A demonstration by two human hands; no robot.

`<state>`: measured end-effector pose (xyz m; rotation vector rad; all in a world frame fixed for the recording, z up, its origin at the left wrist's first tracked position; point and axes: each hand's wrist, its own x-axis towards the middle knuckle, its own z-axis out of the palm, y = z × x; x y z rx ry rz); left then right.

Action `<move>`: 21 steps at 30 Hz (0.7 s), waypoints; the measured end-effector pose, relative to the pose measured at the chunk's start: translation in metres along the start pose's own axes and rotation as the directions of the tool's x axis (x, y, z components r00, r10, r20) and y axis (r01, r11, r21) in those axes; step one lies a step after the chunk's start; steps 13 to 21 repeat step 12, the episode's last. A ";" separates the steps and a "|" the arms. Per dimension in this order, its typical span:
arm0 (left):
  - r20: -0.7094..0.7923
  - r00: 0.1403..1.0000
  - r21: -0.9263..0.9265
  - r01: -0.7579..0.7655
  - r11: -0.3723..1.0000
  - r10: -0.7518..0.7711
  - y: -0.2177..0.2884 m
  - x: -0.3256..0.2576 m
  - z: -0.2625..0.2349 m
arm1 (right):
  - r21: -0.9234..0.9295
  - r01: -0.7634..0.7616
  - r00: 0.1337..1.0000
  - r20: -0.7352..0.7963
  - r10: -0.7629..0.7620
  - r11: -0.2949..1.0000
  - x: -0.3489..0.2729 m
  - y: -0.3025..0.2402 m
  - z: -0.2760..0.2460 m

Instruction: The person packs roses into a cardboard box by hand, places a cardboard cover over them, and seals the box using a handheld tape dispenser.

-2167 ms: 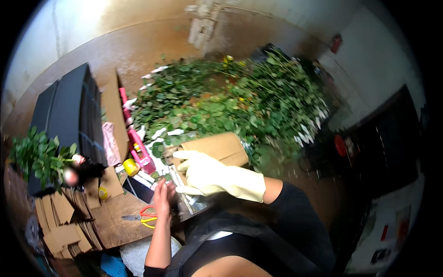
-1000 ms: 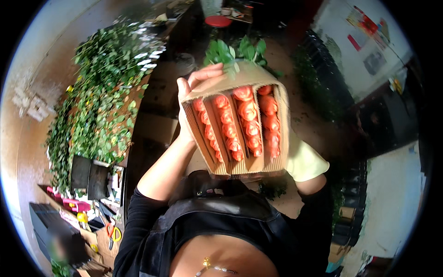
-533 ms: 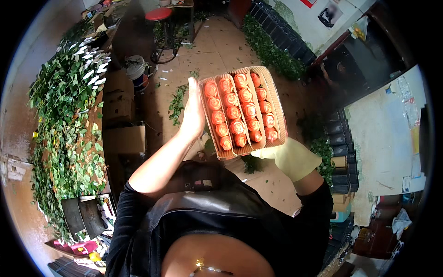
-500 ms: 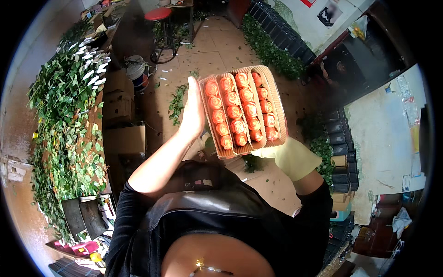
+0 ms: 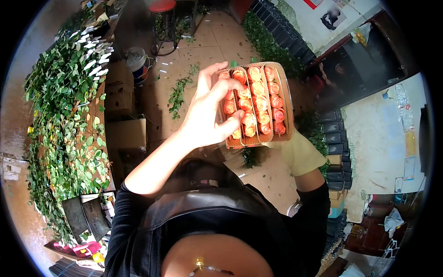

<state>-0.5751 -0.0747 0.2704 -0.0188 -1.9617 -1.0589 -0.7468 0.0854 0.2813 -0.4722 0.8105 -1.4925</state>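
Coral-orange roses (image 5: 260,102) stand in rows, heads up, inside a box (image 5: 289,106) with corrugated cardboard walls and dividers. My right hand (image 5: 299,154), in a pale yellow glove, supports the box from beneath at its near right corner; its fingers are hidden under it. Over the left side of the box reaches my bare left hand (image 5: 207,108). Its thumb and a bent finger are apart above the left rows, close to or touching the rose heads. No rose is lifted out.
Cut leafy stems (image 5: 69,138) cover a bench on my left. A white bucket (image 5: 137,62) and cardboard boxes (image 5: 121,94) stand beside it. Ahead is a red stool (image 5: 162,6). Rows of black containers (image 5: 336,138) line the right side. Leaves (image 5: 177,94) lie scattered over the tiled floor.
My left hand has come off the box's left side and moved over the roses, its fingers bending. The box has shifted slightly right, with my gloved right hand still under it.
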 end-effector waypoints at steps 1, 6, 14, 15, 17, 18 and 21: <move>-0.021 0.997 0.016 0.070 0.997 -0.069 0.003 -0.001 -0.001 | 0.054 -0.006 0.997 -0.083 0.010 0.999 0.001 0.001 0.004; 0.008 0.985 0.149 0.169 0.974 -0.172 0.023 0.008 -0.012 | 0.091 -0.115 0.984 -0.126 0.126 0.989 0.002 -0.005 0.001; 0.076 0.961 0.320 0.229 0.919 -0.265 0.019 0.014 -0.015 | 0.124 -0.169 0.983 -0.054 0.177 0.978 0.000 -0.009 0.008; 0.076 0.961 0.320 0.229 0.919 -0.265 0.019 0.014 -0.015 | 0.124 -0.169 0.983 -0.054 0.177 0.978 0.000 -0.009 0.008; 0.076 0.961 0.320 0.229 0.919 -0.265 0.019 0.014 -0.015 | 0.124 -0.169 0.983 -0.054 0.177 0.978 0.000 -0.009 0.008; 0.076 0.961 0.320 0.229 0.919 -0.265 0.019 0.014 -0.015 | 0.124 -0.169 0.983 -0.054 0.177 0.978 0.000 -0.009 0.008; 0.076 0.961 0.320 0.229 0.919 -0.265 0.019 0.014 -0.015 | 0.124 -0.169 0.983 -0.054 0.177 0.978 0.000 -0.009 0.008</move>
